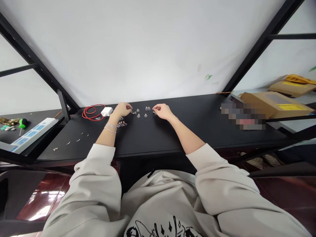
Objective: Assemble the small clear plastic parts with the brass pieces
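Observation:
Toward the back of the black table, my left hand [122,109] has its thumb and fingertips drawn together beside small clear pieces [134,113] with brownish tops. Whatever sits in that pinch is too small to make out. My right hand [161,111] pinches at a similar small clear piece [154,113], partly covered by the fingers. Between the hands stand more of these clear pieces [145,115], some singly, with a pair [147,108] near the wall. A tight cluster of clear pieces [121,124] lies by my left wrist.
A white charger [107,111] with a coiled red cable [89,113] lies left of my left hand. Several tiny light bits [78,140] are scattered at the table's left. A power strip [34,134] and a green screwdriver [22,123] lie farther left; cardboard boxes [268,102] stand right.

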Tool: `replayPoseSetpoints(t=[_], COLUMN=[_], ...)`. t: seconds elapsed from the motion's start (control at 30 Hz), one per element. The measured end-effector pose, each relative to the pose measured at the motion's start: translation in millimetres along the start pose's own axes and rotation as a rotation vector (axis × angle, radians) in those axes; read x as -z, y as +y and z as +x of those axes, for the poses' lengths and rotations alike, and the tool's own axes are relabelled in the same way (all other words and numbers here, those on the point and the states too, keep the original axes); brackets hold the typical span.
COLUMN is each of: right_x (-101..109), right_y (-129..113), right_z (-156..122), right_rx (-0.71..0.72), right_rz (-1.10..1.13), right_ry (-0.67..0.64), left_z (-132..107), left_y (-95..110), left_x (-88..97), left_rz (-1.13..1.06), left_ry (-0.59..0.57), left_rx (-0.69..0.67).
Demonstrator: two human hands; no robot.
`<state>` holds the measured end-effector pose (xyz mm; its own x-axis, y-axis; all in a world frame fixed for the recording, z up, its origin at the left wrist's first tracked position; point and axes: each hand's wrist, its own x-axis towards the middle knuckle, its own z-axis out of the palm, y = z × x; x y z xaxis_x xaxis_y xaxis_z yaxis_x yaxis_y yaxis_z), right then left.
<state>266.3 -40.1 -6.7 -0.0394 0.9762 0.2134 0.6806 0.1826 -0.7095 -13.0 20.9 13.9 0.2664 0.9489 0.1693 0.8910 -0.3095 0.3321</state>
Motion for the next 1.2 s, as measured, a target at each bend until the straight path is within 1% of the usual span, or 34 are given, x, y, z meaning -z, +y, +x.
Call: replayPoseSetpoints(t=[0.23, 0.4, 0.73, 0.97, 1.2], right_x=[1.0, 2.0, 2.3, 2.9, 9.8], right_y=[11.8, 12.6, 9.8, 0.2, -11.1], right_z=[7.8, 8.0, 5.7, -0.6, -8.5], right_rx=[-0.104, -0.143, -0.146, -0.092, -0.085], right_rz=[-0.051, -0.064, -0.104, -0.143, -0.143], right_ry=[0.089, 0.042, 0.02, -0.083, -0.178], left_z=[-2.8, -5.3, -5.8, -5.0, -5.0], left_y=[8.2, 14.0, 13.6, 12.6, 12.8], left_x=[-3.3, -3.6, -3.9, -7.5, -9.1], left_rz=[-0.034, -0.02, 0.007, -0.004, 0.005], left_ry=[-0.012, -0.022, -0.021, -0.029, -0.021], left_rx=[-0.066, -0.098, -0.088, -0.116, -0.136])
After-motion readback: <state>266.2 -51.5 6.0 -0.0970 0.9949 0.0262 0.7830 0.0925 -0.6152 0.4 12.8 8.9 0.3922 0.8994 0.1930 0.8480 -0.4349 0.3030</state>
